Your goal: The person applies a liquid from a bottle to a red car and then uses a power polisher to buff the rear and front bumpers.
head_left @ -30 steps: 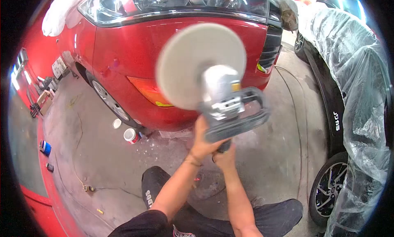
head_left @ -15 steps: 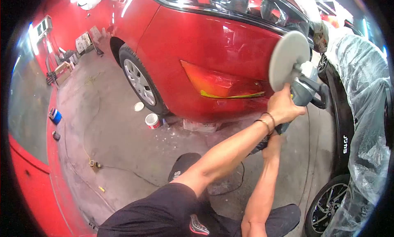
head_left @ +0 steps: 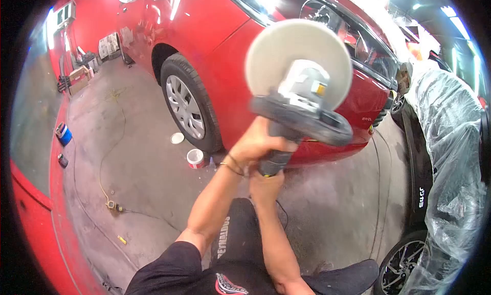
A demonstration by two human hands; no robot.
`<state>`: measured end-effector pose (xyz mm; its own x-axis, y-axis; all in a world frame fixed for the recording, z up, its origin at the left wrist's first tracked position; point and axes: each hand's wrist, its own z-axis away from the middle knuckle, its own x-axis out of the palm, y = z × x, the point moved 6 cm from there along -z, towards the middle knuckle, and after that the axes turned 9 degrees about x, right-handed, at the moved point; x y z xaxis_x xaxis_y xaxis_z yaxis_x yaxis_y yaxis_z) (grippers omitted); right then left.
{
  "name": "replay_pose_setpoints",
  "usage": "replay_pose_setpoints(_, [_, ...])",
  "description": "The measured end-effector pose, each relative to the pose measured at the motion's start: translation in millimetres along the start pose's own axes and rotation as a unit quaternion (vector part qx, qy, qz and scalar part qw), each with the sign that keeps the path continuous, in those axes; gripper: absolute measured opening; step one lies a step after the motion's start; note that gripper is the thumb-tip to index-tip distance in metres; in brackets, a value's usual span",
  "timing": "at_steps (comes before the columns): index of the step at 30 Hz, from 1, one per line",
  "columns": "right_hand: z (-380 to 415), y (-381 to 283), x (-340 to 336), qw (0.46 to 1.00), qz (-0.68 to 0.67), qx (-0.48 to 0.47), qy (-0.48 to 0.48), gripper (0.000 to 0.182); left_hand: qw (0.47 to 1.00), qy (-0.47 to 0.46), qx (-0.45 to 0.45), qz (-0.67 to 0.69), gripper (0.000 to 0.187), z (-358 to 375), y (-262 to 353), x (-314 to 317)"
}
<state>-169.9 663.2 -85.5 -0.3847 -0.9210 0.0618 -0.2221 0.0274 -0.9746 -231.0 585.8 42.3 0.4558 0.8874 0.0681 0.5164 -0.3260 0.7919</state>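
Observation:
Both hands grip a rotary polisher (head_left: 304, 85) with a wide pale disc (head_left: 271, 44) and a black loop handle (head_left: 330, 129). My left hand (head_left: 258, 144), a thin band at its wrist, wraps the dark body just behind the head. Lower down, my right hand (head_left: 266, 185) closes round the rear of the body. The disc faces the front corner of a red car (head_left: 225, 90). In this view the tool overlaps the car's bumper and part of its headlight, covering the panel behind. The tool is somewhat blurred.
Beside the car's front wheel (head_left: 184, 108) stand an open white tub (head_left: 195, 158) and a round lid (head_left: 177, 138). A cable with a connector (head_left: 113, 206) crosses the floor. To the right is a dark car under clear plastic sheeting (head_left: 450, 141). Blue-banded can (head_left: 63, 134) at left.
The polisher has swung left and turned, so its head now covers the orange-and-yellow patch on the bumper. Both hands moved left with it, and the view has shifted.

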Motion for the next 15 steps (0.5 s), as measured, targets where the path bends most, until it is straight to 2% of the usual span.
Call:
replay_pose_setpoints(5, [0,-68,39,0.978,0.203,-0.017,-0.035,0.043,0.984,0.046,0.048,0.167,0.071,1,19,-64])
replay_pose_setpoints(7, [-11,-92,52,0.959,0.272,-0.045,-0.072,0.045,0.965,0.138,0.068,0.210,0.070,-2,31,-82])
replay_pose_setpoints(8, [-15,-104,57,0.946,0.305,-0.058,-0.090,0.046,0.953,0.143,0.049,0.262,0.060,-6,28,-94])
replay_pose_setpoints(9, [-18,-121,59,0.936,0.327,-0.068,-0.112,0.048,0.955,0.173,0.051,0.235,0.060,-7,33,-105])
replay_pose_setpoints(12, [-19,-158,57,0.902,0.381,-0.105,-0.170,0.049,0.921,0.248,0.067,0.292,0.055,-7,46,-112])
replay_pose_setpoints(15, [-10,-163,44,0.905,0.367,-0.111,-0.184,0.053,0.914,0.272,0.080,0.291,0.050,4,50,-101])
